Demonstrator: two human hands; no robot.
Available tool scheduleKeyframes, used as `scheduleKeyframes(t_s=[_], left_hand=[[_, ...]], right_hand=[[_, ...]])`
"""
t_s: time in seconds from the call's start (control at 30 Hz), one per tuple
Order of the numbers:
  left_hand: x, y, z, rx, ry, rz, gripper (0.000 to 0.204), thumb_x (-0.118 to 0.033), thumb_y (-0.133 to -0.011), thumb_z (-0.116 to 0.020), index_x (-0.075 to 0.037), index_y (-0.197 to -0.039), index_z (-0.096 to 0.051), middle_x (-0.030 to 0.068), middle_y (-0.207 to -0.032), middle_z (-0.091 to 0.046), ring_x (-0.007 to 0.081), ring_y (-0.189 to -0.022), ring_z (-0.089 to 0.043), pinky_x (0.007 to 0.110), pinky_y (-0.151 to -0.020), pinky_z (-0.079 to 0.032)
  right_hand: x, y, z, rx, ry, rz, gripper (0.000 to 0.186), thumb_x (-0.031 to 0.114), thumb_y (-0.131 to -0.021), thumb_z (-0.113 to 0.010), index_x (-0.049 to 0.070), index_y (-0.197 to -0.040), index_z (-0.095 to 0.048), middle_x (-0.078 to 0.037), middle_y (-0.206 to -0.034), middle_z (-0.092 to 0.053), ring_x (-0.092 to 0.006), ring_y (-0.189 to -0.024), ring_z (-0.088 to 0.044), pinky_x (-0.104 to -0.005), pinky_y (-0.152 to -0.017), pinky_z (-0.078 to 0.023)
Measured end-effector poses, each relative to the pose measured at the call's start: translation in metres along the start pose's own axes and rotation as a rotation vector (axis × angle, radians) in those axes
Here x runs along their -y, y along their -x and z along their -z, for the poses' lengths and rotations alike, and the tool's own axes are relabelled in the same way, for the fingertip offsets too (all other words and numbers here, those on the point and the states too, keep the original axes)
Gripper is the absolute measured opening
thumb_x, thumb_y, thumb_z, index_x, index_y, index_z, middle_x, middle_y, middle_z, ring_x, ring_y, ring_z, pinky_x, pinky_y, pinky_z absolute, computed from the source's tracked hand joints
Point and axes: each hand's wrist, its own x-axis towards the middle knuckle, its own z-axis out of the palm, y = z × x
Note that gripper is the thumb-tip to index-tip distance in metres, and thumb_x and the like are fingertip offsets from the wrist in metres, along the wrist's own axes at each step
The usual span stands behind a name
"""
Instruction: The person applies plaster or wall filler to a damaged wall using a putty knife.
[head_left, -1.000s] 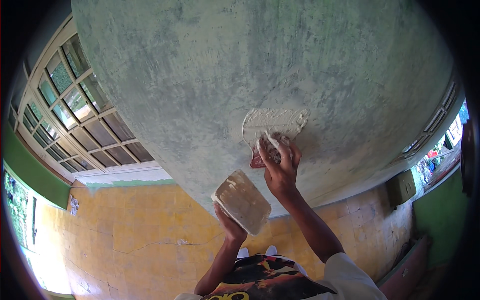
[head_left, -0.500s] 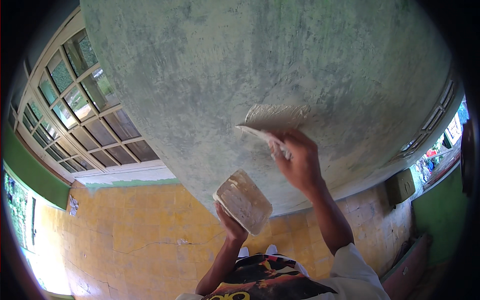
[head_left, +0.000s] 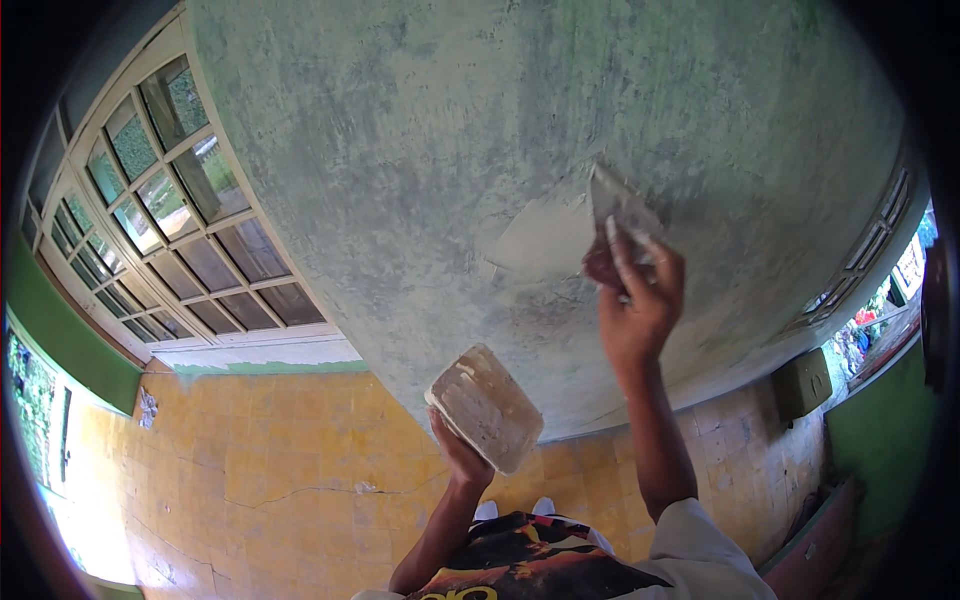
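My right hand [head_left: 642,300] grips a putty knife [head_left: 622,205] with a wide flat blade, which lies against the green-grey wall [head_left: 400,150]. Just left of the blade is a smooth pale patch of wet filler [head_left: 540,238]. Lower down, my left hand [head_left: 462,455] holds a shallow rectangular tub [head_left: 487,408] from beneath and its left side. Whitish filler smears the inside of the tub. The tub sits apart from the knife, near the wall's lower edge.
White-framed paned windows [head_left: 205,200] stand at the left. Below is a yellow tiled floor [head_left: 300,470] with a crack. A dark greenish box [head_left: 801,382] is at the right, near a green low wall [head_left: 880,430]. A crumpled scrap [head_left: 148,408] lies far left.
My right hand has swept the putty knife rightward and a little up, turning its blade more upright. The ridged filler is now a smoother patch. My left hand and the tub stay nearly still.
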Motion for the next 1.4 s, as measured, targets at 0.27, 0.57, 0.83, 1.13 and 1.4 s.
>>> scheduleKeyframes(t_s=[0.27,0.57,0.83,1.13,1.4], left_hand=[[-0.009,0.004,-0.003,-0.022,-0.035,-0.007,0.069,-0.068,-0.107,-0.028,-0.018,-0.149,-0.050,0.0058,-0.141,-0.056,0.0266,-0.130,-0.056,0.047,-0.108,-0.049],[-0.006,0.005,0.004,0.008,-0.073,-0.056,0.068,-0.067,-0.108,-0.027,-0.019,-0.151,-0.048,0.0061,-0.143,-0.054,0.0269,-0.133,-0.053,0.048,-0.110,-0.048],[0.000,-0.001,0.015,0.030,0.015,-0.007,0.075,-0.073,-0.104,-0.034,-0.019,-0.155,-0.046,0.0073,-0.148,-0.053,0.0313,-0.136,-0.052,0.052,-0.111,-0.047],[-0.005,-0.001,0.012,0.014,0.005,-0.014,0.073,-0.072,-0.104,-0.032,-0.019,-0.153,-0.047,0.0068,-0.146,-0.053,0.0300,-0.135,-0.053,0.050,-0.111,-0.047],[-0.012,0.000,0.009,0.055,-0.041,-0.092,0.070,-0.069,-0.107,-0.027,-0.018,-0.152,-0.047,0.0062,-0.144,-0.054,0.0271,-0.133,-0.054,0.048,-0.110,-0.048]], right_hand=[[0.048,0.067,-0.033,0.290,-0.030,0.044,0.067,-0.002,-0.068,-0.078,0.020,-0.131,-0.076,-0.004,-0.106,-0.064,-0.0290,-0.093,-0.065,-0.0406,-0.079,-0.057],[0.053,0.042,-0.021,0.351,-0.322,-0.125,0.036,-0.003,-0.084,-0.075,0.007,-0.119,-0.079,-0.011,-0.094,-0.069,-0.0281,-0.086,-0.070,-0.0385,-0.075,-0.056],[0.027,-0.033,0.008,-0.026,-0.228,-0.039,0.039,-0.010,-0.083,-0.074,0.002,-0.120,-0.079,-0.011,-0.106,-0.069,-0.0250,-0.092,-0.072,-0.0345,-0.075,-0.057],[0.039,-0.004,-0.025,0.097,0.045,0.113,0.064,-0.009,-0.069,-0.077,0.020,-0.126,-0.080,-0.002,-0.102,-0.062,-0.0254,-0.097,-0.061,-0.0378,-0.078,-0.054],[0.060,0.079,-0.031,0.318,-0.122,0.082,0.062,-0.004,-0.065,-0.080,0.021,-0.122,-0.081,-0.001,-0.097,-0.063,-0.0258,-0.087,-0.061,-0.0388,-0.076,-0.055]])
